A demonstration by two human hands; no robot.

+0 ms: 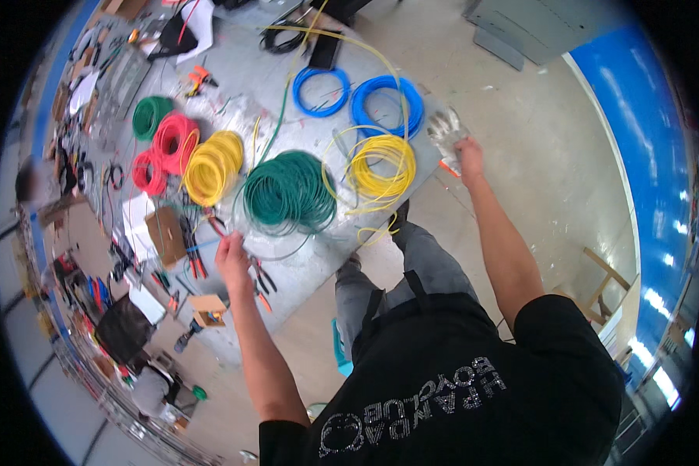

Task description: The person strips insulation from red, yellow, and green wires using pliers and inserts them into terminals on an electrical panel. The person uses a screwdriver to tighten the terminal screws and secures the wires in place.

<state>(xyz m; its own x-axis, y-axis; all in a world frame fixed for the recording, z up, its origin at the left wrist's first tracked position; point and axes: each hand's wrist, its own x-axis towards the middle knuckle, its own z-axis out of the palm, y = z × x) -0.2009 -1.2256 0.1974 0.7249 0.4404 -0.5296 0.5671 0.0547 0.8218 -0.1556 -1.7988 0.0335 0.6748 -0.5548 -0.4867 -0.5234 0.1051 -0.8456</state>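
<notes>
My left hand (231, 260) is over the near edge of the grey metal worktable (303, 256), fingers pinched narrow on a thin light-blue wire end (203, 245) that runs off to the left across the tabletop. Just beside this hand: red-handled pliers (260, 279) and a small brown cardboard box (165, 233).

My right hand (467, 155) is at the table's far right corner, closed around a crumpled clear plastic bag (446, 130) held just off the edge.

Between the hands, on the table: large coil of green wire (287, 193), loose coil of yellow wire (379, 167) next to it. Behind them, two coils of blue wire (387, 105). To the left, a tighter yellow wire coil (212, 165), pink-red coils (175, 142), small green coil (151, 116)
</notes>
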